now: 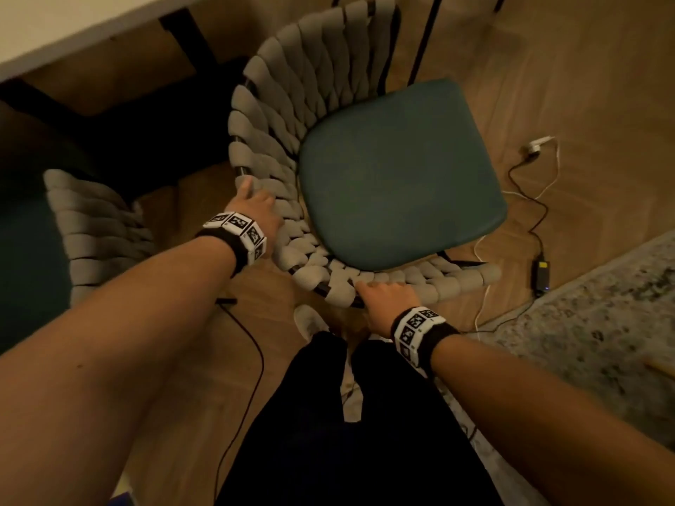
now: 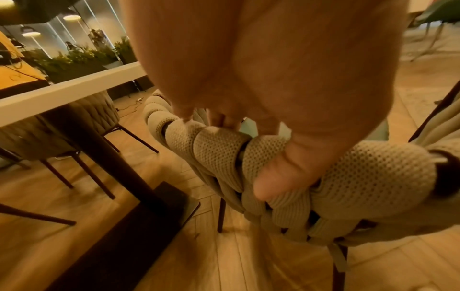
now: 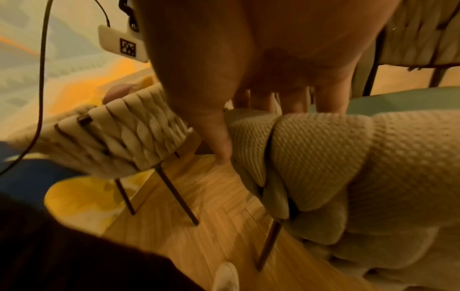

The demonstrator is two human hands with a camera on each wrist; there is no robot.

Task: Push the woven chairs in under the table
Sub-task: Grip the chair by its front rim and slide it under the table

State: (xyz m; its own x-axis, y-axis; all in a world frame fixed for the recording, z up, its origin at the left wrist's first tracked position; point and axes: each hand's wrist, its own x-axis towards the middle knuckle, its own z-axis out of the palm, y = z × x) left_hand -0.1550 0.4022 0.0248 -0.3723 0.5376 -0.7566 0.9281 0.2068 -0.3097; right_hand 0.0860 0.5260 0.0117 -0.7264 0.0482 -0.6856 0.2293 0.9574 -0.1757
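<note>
A woven chair (image 1: 292, 115) with a grey braided backrest and a dark green seat cushion (image 1: 398, 173) stands on the wooden floor in front of me, turned away from the table (image 1: 54, 27). My left hand (image 1: 255, 206) grips the top rail of its backrest (image 2: 219, 145), thumb (image 2: 276, 173) outside and fingers curled over the inner side. My right hand (image 1: 387, 297) grips the same rail (image 3: 311, 149) further right, fingers over the top. A second woven chair (image 1: 95, 228) sits at the left, partly under the white table.
The table's dark base (image 1: 120, 115) lies on the floor left of the chair. Cables and a black power adapter (image 1: 540, 275) trail on the floor at right, beside a patterned rug (image 1: 599, 323). My legs in dark trousers (image 1: 347, 432) stand behind the chair.
</note>
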